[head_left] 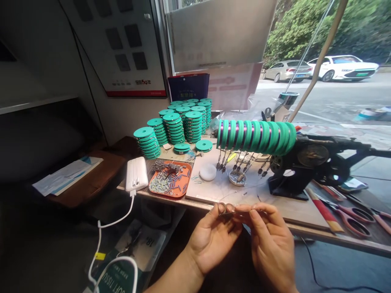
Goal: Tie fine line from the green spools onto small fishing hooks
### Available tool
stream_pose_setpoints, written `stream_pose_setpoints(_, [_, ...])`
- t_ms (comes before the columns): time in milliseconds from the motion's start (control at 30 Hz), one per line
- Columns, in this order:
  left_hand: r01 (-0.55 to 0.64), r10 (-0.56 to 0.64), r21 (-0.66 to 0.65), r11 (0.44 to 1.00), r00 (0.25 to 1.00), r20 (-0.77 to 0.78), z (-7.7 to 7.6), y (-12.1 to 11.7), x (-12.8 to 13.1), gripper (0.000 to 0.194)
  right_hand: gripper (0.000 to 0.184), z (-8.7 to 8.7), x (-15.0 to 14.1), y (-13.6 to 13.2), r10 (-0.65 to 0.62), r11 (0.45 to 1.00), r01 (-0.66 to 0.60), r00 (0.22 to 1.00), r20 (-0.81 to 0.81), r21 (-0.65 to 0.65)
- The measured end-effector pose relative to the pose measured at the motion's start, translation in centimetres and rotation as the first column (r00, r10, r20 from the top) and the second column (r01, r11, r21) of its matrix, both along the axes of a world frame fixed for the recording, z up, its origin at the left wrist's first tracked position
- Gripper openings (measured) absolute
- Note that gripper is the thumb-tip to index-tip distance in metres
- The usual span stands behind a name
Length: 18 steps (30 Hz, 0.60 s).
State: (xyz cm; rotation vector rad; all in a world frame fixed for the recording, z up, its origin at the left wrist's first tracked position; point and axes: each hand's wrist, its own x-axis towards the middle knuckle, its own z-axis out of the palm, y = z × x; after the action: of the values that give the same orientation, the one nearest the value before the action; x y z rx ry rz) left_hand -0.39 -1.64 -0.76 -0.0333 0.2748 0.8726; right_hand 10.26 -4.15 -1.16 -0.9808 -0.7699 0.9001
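Note:
My left hand (210,240) is palm up at the table's front edge, thumb and fingertips pinched together. Facing it, my right hand (271,240) pinches with thumb and forefinger. Between the two runs a thin dark piece (242,213), held at both ends; its exact kind is too small to make out. Just beyond my hands lies a pale board (210,193) with a small round dish of tiny parts (237,179) and a white round disc (207,172). Above them, a row of green foam spools (256,136) wound with purple line sits on a black machine (314,154); small dark metal pieces hang below.
Stacks of green spools (172,126) stand at the back. An orange tray (187,191) holds small metal parts, beside a white power bank (136,175) with a cable hanging off the edge. Scissors (354,219) lie at right, near a red-and-yellow strip (325,211).

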Motion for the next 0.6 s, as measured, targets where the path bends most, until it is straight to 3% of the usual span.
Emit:
stream_pose_setpoints(400, [-0.006,0.006,0.024,1.000,1.000,0.008,-0.08,-0.11,0.03,0.012,0.016,0.14,-0.14,0.07,-0.014,1.000,0.015,0.999,-0.039,0.015])
stream_pose_setpoints(600, [-0.009,0.009,0.040,0.999,1.000,0.008,0.09,-0.17,0.06,0.011,0.009,-0.09,-0.23,-0.16,-0.031,0.997,0.025,0.996,0.085,0.073])
